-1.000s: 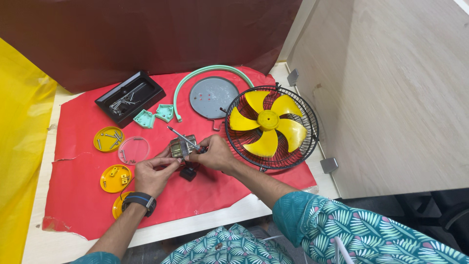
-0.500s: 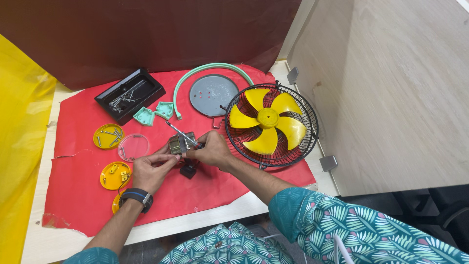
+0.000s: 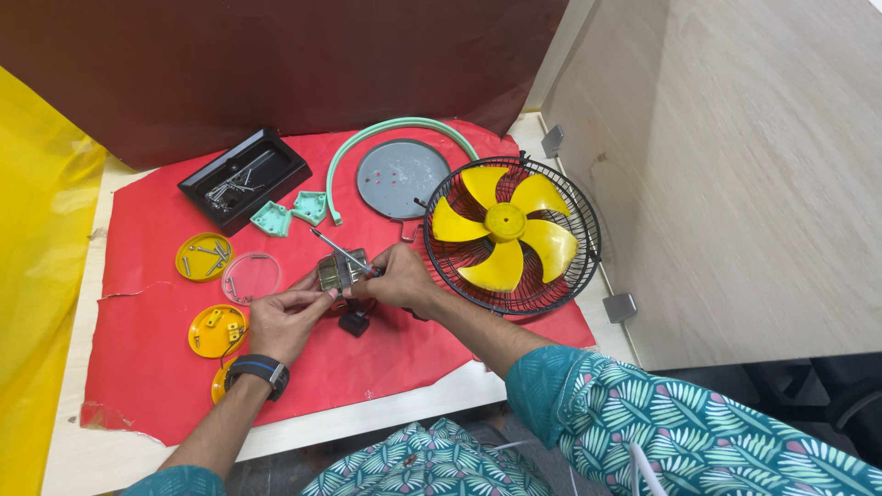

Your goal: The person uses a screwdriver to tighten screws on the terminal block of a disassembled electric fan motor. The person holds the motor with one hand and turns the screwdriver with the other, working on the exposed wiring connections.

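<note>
Two hands meet on a small metallic fan motor point(image 3: 338, 271) above the red paper mat point(image 3: 156, 367).
Left hand point(image 3: 287, 320) clamps the motor; right hand point(image 3: 397, 278) grips a thin screwdriver point(image 3: 342, 252), seemingly working a screw. Next needs steady alignment.

Teal leaf-patterned sleeves point(image 3: 698, 432) on both arms, dark smartwatch point(image 3: 258, 369) with blue-edged band on left wrist

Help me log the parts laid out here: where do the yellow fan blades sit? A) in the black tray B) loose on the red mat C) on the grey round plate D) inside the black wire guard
D: the yellow fan blades lie within the black wire guard, right of the right hand.
</note>
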